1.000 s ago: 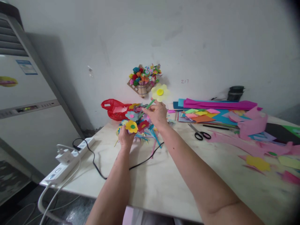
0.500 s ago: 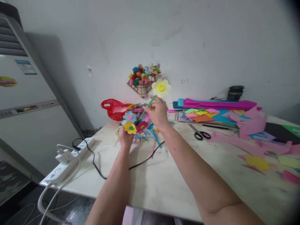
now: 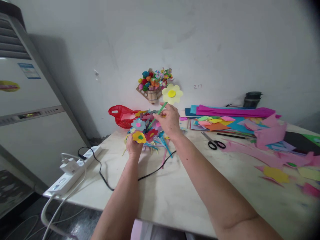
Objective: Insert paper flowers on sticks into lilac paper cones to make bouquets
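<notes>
My right hand (image 3: 170,120) pinches the green stem (image 3: 159,112) of a pale yellow paper flower (image 3: 172,94) with a bright yellow centre. The stem slants down into a colourful bunch of paper flowers (image 3: 151,135), and its lower end is hidden among them. At the bunch's left side, my left hand (image 3: 133,146) is closed around it, its fingers mostly covered by a yellow flower (image 3: 139,137) with a green centre. Blue, pink and pale stems (image 3: 165,145) stick out below the flowers, just above or on the table.
Behind the bunch lies a red plastic bag (image 3: 122,116). Black-handled scissors (image 3: 213,142), coloured sheets (image 3: 235,111) and pink scraps (image 3: 250,152) are on the right. A power strip (image 3: 72,173) and black cable (image 3: 155,171) occupy the left and middle. A flower basket (image 3: 152,96) hangs on the wall.
</notes>
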`<state>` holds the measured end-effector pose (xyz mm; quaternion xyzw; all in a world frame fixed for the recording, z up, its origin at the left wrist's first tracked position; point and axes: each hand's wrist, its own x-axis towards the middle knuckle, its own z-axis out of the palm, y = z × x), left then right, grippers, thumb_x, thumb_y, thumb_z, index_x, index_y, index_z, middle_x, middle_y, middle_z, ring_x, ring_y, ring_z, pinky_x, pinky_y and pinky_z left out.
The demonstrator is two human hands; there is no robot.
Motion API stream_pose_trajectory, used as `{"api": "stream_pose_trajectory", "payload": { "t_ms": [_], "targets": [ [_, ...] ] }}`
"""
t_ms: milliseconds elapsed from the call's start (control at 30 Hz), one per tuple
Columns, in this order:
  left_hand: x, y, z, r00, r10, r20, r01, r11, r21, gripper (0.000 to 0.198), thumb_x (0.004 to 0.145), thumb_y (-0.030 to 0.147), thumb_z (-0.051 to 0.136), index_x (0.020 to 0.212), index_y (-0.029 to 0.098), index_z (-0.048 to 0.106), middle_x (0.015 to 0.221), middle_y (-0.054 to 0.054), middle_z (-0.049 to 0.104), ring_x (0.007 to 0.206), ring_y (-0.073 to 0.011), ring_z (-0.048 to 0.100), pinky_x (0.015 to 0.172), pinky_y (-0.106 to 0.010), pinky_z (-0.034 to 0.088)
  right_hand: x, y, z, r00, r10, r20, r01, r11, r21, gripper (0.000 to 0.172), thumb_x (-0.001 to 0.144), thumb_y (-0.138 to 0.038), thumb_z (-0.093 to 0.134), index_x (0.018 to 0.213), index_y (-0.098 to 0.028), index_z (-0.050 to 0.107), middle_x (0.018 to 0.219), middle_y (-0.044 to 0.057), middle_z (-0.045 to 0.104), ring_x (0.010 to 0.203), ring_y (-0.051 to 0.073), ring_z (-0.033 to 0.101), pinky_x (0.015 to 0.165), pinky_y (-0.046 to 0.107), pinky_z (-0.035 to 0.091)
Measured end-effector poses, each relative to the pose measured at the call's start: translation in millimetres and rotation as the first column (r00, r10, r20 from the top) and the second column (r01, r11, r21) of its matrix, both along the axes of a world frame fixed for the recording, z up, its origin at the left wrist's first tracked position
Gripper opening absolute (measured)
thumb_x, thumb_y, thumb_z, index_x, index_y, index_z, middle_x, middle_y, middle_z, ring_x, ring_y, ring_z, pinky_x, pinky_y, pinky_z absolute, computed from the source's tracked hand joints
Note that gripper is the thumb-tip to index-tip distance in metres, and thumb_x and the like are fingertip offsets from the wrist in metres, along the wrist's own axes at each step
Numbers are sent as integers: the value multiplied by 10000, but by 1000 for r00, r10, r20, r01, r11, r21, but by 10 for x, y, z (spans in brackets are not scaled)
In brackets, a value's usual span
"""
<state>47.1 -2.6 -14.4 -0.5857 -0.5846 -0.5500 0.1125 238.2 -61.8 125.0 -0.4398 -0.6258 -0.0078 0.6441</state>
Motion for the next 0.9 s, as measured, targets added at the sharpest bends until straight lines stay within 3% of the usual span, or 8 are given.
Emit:
{"api": "stream_pose_trajectory", "payload": {
  "t_ms": [500, 900],
  "targets": [
    [-7, 1, -7, 1000, -17, 3, 17, 1000, 1, 277, 642, 359, 605, 864, 195, 610, 877, -98, 660, 916, -274, 620, 750, -350, 456, -19, 23, -39, 1000, 11, 21, -11, 1000, -9, 282, 721, -289, 706, 496, -205, 558, 1142, 58, 645, 1145, 243, 525, 1010, 431, 383],
    [5, -9, -6, 1000, 9, 14, -9, 1000, 4, 280, 631, 341, 620, 873, 201, 600, 903, -91, 664, 953, -280, 615, 777, -353, 452, -122, 56, -141, 1000, 2, 29, -1, 1000, -26, 265, 735, -301, 695, 510, -214, 586, 998, 57, 668, 1102, 239, 534, 980, 419, 396]
  ]
}}
